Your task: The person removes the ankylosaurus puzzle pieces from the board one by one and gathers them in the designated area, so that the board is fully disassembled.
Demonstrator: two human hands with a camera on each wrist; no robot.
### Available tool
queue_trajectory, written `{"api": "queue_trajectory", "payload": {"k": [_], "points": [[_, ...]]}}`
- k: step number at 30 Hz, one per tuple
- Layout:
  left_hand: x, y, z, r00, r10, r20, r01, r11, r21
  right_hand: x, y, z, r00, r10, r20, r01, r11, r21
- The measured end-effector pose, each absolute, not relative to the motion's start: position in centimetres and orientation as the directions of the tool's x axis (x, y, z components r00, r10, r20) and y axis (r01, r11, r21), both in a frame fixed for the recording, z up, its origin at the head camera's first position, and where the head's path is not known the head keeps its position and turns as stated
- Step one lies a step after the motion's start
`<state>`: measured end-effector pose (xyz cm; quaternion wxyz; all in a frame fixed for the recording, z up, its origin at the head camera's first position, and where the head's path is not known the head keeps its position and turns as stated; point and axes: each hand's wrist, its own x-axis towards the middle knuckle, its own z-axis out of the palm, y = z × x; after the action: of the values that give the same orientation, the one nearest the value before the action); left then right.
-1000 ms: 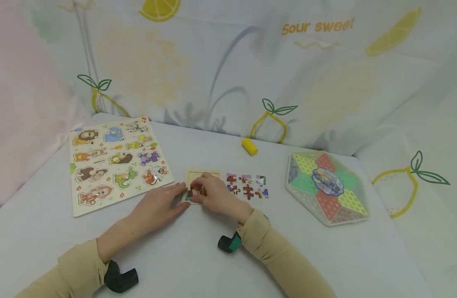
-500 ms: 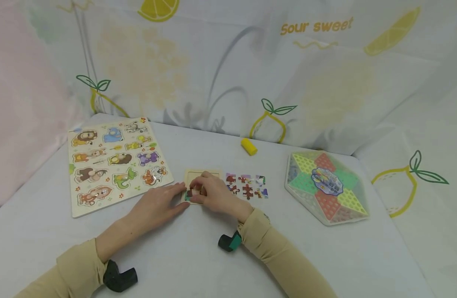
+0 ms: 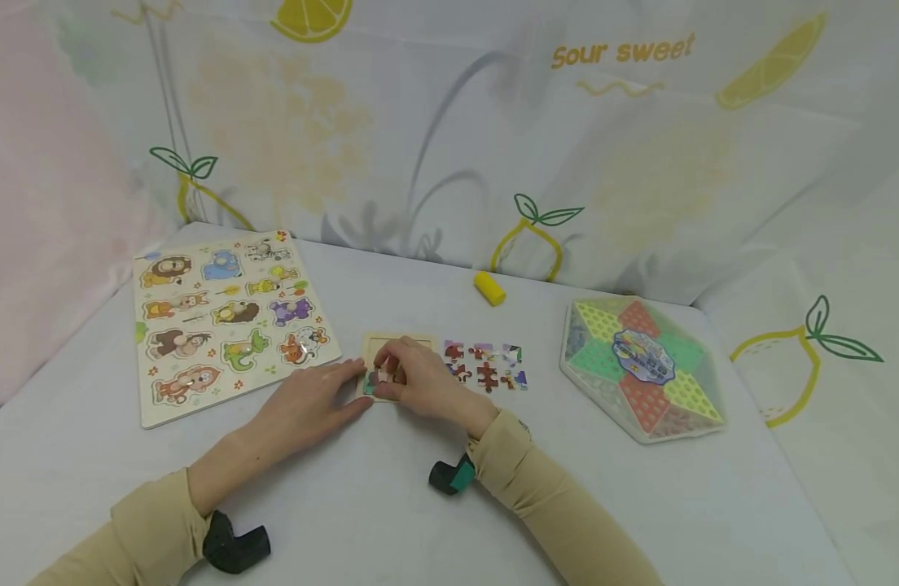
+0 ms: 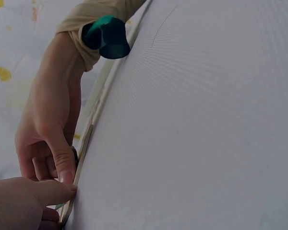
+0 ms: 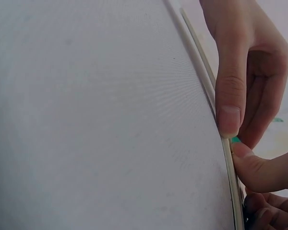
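In the head view a small wooden puzzle tray (image 3: 370, 346) lies on the table between my hands. My left hand (image 3: 303, 407) touches its left side with fairly straight fingers, the thumb at the near corner. Over the tray, my right hand (image 3: 423, 382) has its fingers curled and pinches a small jigsaw piece, mostly hidden by the fingertips. A green and brown piece (image 3: 369, 388) shows in the tray's near left corner. In the left wrist view the right thumb (image 4: 65, 165) points down at the tray edge. Several loose jigsaw pieces (image 3: 488, 375) lie right of the tray.
A large animal puzzle board (image 3: 233, 378) lies to the left. On the right is a hexagonal game box (image 3: 643, 358) with a coloured star. A yellow cylinder (image 3: 490, 289) lies toward the back, near the printed cloth backdrop (image 3: 449, 122).
My right fingertips have shifted slightly over the tray, baring a little more of the spot by the corner piece. The left hand stays on the tray's edge, and the loose pieces have not moved.
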<state>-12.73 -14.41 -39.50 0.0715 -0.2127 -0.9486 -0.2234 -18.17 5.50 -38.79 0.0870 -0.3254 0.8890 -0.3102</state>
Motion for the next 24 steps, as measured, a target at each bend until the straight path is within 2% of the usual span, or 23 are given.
{"api": "queue_trajectory", "payload": {"k": [24], "points": [[-12.75,-14.47,-39.61,-0.887,0.387,0.251,0.459,0.798,0.391,-18.03,5.6,-38.42,-0.773,-0.632,0.053,-0.514,0.577,-0.635]]}}
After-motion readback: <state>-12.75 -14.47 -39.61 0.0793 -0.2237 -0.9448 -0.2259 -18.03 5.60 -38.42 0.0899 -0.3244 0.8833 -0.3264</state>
